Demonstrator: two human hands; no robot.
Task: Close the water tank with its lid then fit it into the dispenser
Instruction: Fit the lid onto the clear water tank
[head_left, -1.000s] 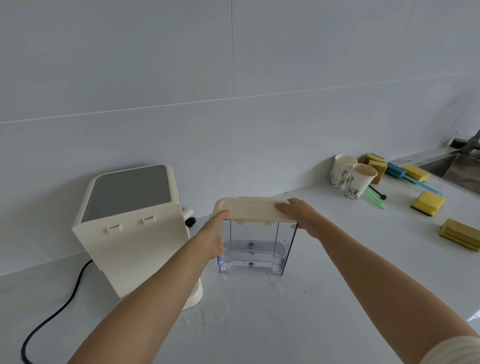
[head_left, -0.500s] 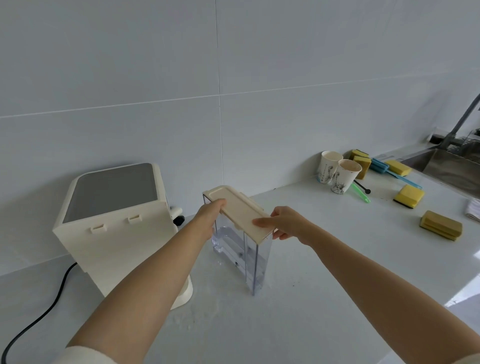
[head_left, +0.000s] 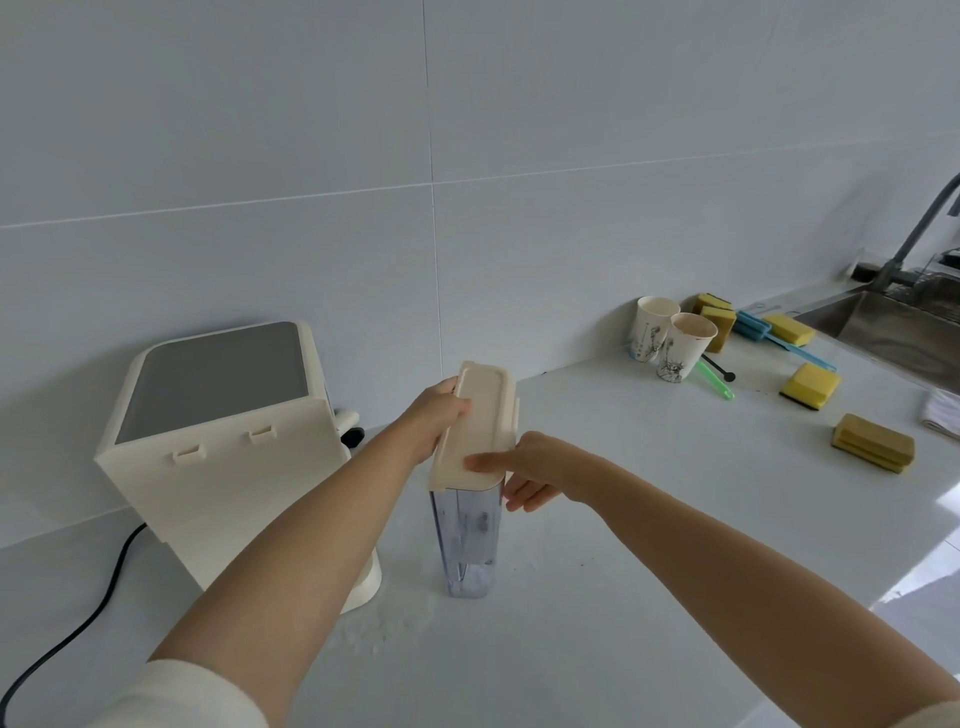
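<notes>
The water tank (head_left: 470, 540) is standing upright on the worktop (head_left: 649, 519), just to the right of the dispenser (head_left: 228, 441), with its narrow end facing the camera, so its long axis is running away from the person toward the wall. The lid (head_left: 475, 426) is lying on top along that same axis. The left hand (head_left: 439, 418) is closing its grip on the far left edge of the lid; the right hand (head_left: 530, 467) is pinching the near end, thumb on top and fingers curled below the rim. The dispenser's flat back, with two small tabs, is facing the camera, left of the tank, so the left hand is nearer to it. The coming move is probably a sideways carry to the left.
</notes>
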